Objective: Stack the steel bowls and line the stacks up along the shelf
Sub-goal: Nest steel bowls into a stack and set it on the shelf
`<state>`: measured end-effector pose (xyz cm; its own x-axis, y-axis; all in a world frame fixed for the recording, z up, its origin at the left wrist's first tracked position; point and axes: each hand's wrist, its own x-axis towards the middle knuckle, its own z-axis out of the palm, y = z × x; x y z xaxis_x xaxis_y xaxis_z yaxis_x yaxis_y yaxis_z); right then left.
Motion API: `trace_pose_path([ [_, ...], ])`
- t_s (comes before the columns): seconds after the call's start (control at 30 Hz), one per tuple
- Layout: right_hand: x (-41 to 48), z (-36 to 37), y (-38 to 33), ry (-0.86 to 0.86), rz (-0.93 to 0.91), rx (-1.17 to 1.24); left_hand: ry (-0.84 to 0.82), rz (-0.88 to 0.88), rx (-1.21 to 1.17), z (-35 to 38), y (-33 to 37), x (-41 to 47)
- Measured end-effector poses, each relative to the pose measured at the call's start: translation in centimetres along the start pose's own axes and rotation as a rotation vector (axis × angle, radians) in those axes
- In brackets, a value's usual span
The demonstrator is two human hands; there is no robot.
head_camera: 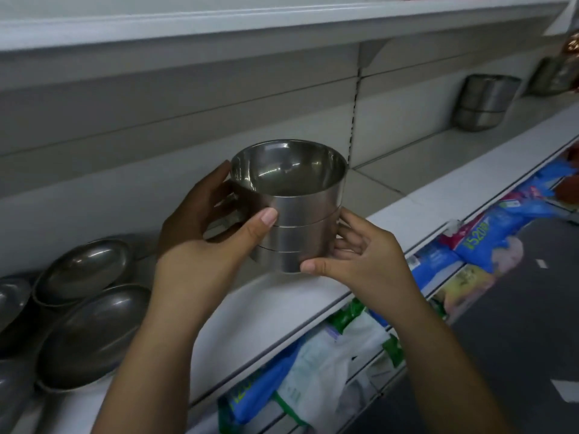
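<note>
Both clamped on one stack of steel bowls (289,205), held just above the shelf (391,186): left hand (200,233) wrapping the side, right hand (360,252) pinching the base. Best lowered level, rims kept nested, then slid back into line with the far stack (484,103) beyond the right hand. Bottom bowl hidden by fingers; loose bowls (84,308) left of the left hand cut off, count unclear.

Shop shelving unit, white-grey metal. The main shelf (416,170) runs diagonally from lower left to upper right, backed by a pale panelled back wall (156,126). A slotted upright (353,120) divides the back panels. An upper shelf (250,23) overhangs, carried on a bracket (371,51). The lower shelf (360,364) holds packaged goods (488,236) in blue, white and green wrappers. Dark grey floor (532,324) at right. Lighting even, diffuse.
</note>
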<state>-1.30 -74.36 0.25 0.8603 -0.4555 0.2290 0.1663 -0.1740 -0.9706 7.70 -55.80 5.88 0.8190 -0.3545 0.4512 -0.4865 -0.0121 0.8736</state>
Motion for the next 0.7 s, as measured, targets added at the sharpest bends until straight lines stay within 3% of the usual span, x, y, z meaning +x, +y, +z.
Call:
trace_pose_path([
  [0.33, 0.1, -16.5, 0.5, 0.031, -0.029, -0.033, -0.032, -0.018, -0.19, 16.1, 3.5, -0.3],
  [0.7, 1.2, -32.1, 2.7, 0.179, -0.007, -0.11, -0.158, -0.014, -0.324, 32.3, 4.0, 1.6],
])
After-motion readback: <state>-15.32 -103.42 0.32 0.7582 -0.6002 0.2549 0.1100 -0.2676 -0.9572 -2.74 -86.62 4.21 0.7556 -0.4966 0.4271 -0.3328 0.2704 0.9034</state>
